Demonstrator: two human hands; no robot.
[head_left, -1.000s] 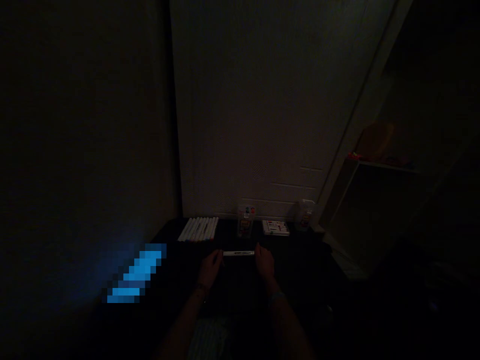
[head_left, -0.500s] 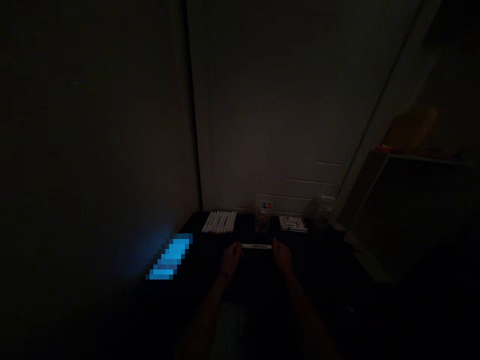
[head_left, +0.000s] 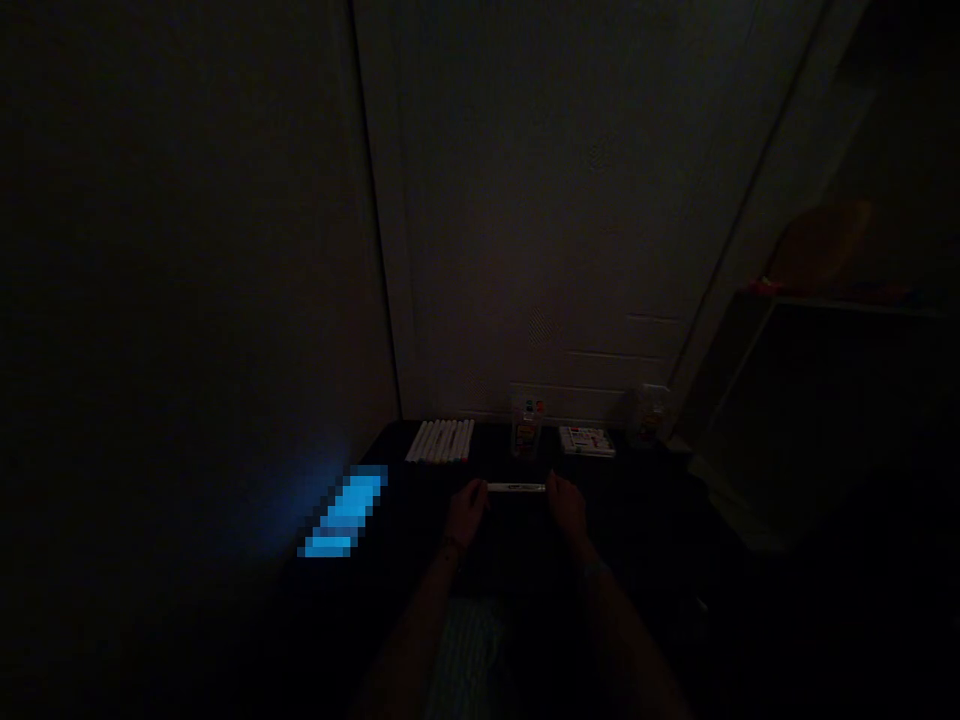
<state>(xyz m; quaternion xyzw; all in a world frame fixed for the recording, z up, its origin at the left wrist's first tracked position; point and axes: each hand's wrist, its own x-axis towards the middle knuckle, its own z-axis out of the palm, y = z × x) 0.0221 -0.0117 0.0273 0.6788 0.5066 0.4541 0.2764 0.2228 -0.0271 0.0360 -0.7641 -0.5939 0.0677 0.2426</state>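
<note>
A white marker (head_left: 516,488) lies level between my two hands, over the dark tabletop. My left hand (head_left: 468,510) is closed on its left end, and my right hand (head_left: 566,505) is closed on its right end. Dim light hides the fine detail of the fingers. Beyond the left hand lies a row of several white markers (head_left: 441,441), side by side. Straight behind the held marker stands a clear plastic case (head_left: 526,430) with a few coloured tips inside. Past the right hand lies a flat stack of white markers (head_left: 587,441).
A second clear container (head_left: 649,415) stands at the back right by the wall. To the left a bright blue, pixelated screen (head_left: 345,513) lies on the table (head_left: 637,510). The wall (head_left: 525,220) rises right behind. A box-like piece of furniture (head_left: 825,400) stands at the right.
The view has shifted slightly. Both hands still hold the marker at its ends, and its printed side looks turned a little. The other things have stayed in place.
</note>
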